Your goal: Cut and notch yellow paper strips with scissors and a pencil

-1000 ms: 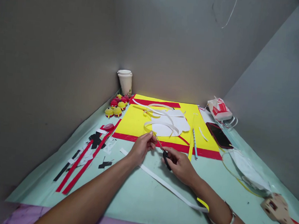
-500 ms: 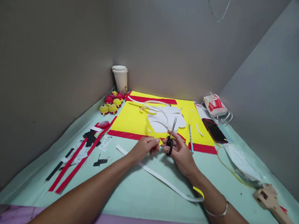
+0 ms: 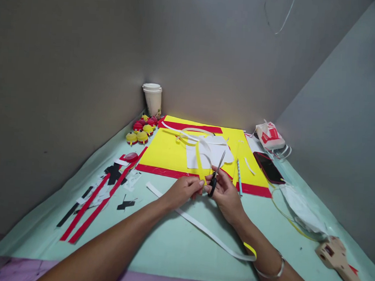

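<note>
My left hand [image 3: 185,189] pinches a narrow yellow corrugated paper strip [image 3: 199,160], which rises away from me over the white paper. Close beside it, my right hand [image 3: 230,197] grips scissors [image 3: 213,185] by their black handles. The blades point up and away, apart from the strip, and look closed. Fingertips of my right hand are close to the strip's near end; whether they touch it I cannot tell. A long white strip [image 3: 206,233] with a yellow end curls on the table beneath my forearms.
Yellow and red sheets [image 3: 164,151] lie ahead, with white paper [image 3: 220,148] and a pencil [image 3: 239,176] on them. Red strips [image 3: 89,206] and small yellow-and-red paper balls [image 3: 142,137] are left. A phone [image 3: 269,167], a face mask [image 3: 301,208] and a beige glue gun [image 3: 332,253] lie right.
The yellow strip now stands more upright in my left hand, its ridged near end showing. The scissors have tilted to the right, and my hands have shifted slightly.
</note>
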`<state>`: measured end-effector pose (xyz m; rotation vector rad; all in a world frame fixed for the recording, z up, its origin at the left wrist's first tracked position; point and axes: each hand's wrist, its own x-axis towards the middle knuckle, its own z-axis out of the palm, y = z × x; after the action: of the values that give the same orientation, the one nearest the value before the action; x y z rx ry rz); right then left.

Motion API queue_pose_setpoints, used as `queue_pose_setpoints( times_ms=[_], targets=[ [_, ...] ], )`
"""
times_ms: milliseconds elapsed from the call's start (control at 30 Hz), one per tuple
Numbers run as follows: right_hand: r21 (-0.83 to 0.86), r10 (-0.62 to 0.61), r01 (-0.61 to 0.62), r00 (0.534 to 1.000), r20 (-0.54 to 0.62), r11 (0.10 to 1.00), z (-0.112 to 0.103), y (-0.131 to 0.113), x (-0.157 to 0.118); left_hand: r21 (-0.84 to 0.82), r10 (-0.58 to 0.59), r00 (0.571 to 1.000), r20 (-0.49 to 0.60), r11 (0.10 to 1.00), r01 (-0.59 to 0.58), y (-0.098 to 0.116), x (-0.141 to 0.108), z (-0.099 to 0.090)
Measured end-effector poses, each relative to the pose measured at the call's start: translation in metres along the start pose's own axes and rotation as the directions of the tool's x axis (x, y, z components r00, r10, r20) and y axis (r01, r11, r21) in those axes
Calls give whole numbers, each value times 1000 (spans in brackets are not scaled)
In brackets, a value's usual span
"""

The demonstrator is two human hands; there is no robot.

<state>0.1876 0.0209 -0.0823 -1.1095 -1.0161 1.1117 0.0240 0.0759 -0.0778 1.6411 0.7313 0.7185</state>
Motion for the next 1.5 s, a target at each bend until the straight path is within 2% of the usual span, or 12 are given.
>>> queue_pose_setpoints(
  times_ms=[300,500,600,667,767,867,933,1033,1167,1300,1400,1500],
  targets=[
    [-47,51,-46,992,113,998,-1,5,-2,-124,0,997,-83,992,-10,3,2,-1],
    [-87,75,-57,971,225,995,2,1,-8,-147,-50,973,-226,989,17,-6,7,-4],
    [-75,66,-45,950,304,996,2,-4,-12,-85,-42,955,-295,996,18,-8,8,-7],
    [-50,38,-23,946,322,998,-1,-6,-13,56,44,941,-337,998,-27,-6,7,-8],
    [-5,-17,19,958,287,1000,-5,-6,-11,378,245,935,-255,916,-137,0,6,-8],
    [32,-59,53,974,220,998,-7,-4,-8,619,318,945,-73,758,-207,3,10,-5],
    [47,-81,74,981,178,996,-7,-3,-7,677,307,952,3,700,-228,4,16,-4],
    [57,-110,104,986,128,993,-7,-4,-7,666,284,958,29,709,-230,7,25,-9],
    [50,-168,165,985,46,985,-7,-5,-8,539,274,945,-180,831,-138,18,26,-23],
    [-13,-179,179,983,37,984,-7,-3,-8,64,36,887,-461,998,-8,21,17,-32],
    [-84,-151,156,987,62,984,-4,0,-7,-310,-168,891,-422,950,32,13,12,-29],
    [-145,-111,119,992,67,982,-2,3,-6,-457,-225,929,-293,887,71,3,11,-20]
  ],
)
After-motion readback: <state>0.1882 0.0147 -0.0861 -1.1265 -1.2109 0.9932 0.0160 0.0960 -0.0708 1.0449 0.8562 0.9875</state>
